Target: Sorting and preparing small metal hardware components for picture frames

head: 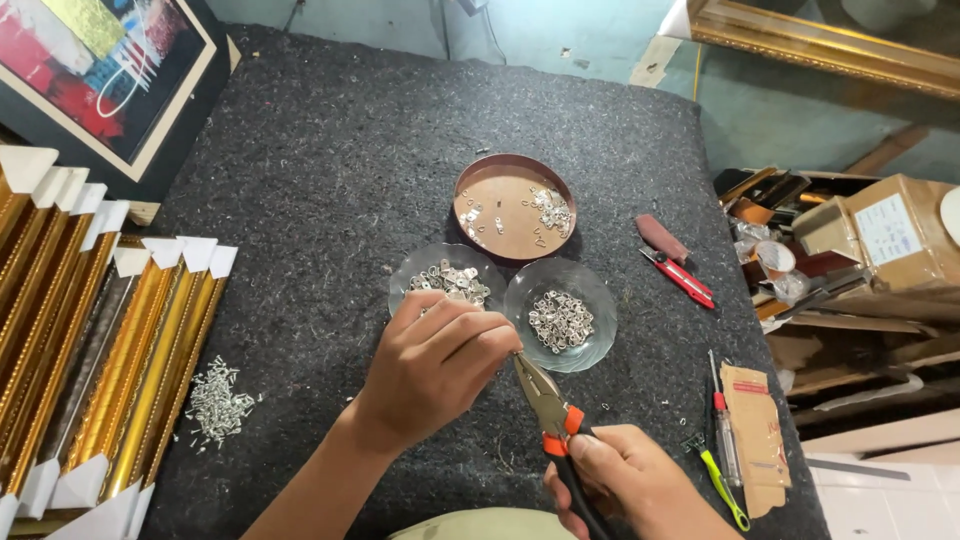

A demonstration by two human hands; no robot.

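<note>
Right hand [630, 480]: we find it wrapped tight around the pliers [548, 405], lower centre.
Left hand [435, 360]: fingertips pinched at the plier tips, steadying something too small to identify.
Surroundings: two glass dishes [585, 355] of metal fittings lie just above, within reach.

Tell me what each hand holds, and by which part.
Right hand grips pliers by the orange-black handles. Left hand fingers pinch at the plier tips; what they hold is hidden.

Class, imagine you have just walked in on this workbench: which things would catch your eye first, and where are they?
Front and centre, the right hand grips orange-handled pliers whose tip meets the fingers of the left hand. Just beyond, two glass dishes and a round copper tray hold small silver fittings. Gold frame mouldings are stacked along the left edge.
</note>
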